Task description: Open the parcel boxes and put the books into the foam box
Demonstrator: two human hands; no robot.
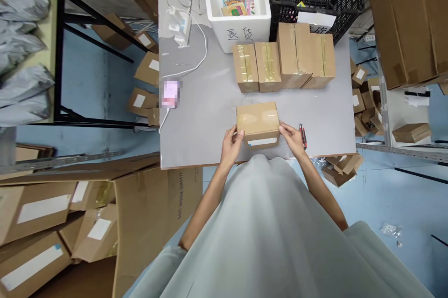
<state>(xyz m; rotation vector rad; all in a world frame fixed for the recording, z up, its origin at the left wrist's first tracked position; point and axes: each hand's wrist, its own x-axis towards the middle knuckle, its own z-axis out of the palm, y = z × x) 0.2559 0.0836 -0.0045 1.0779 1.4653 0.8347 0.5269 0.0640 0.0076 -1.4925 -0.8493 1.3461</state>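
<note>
A taped brown cardboard box (258, 118) rests near the front edge of the grey table (199, 135), a white label on the side facing me. My left hand (231, 144) grips its left side, thumb at the near corner. On the opposite side, my right hand (292, 139) holds the right edge with thumb and fingertips. Just right of that hand lies a red and black utility knife (303, 136). Parts of the fingers on both sides are hidden by the box.
Behind stand several taped boxes (268, 65), a white bin (238, 32) holding colourful packets and a black crate (317, 2). A power strip (182, 27) and cabled phone-like item (171, 94) lie left. A large carton (140, 223) of labelled boxes stands lower left.
</note>
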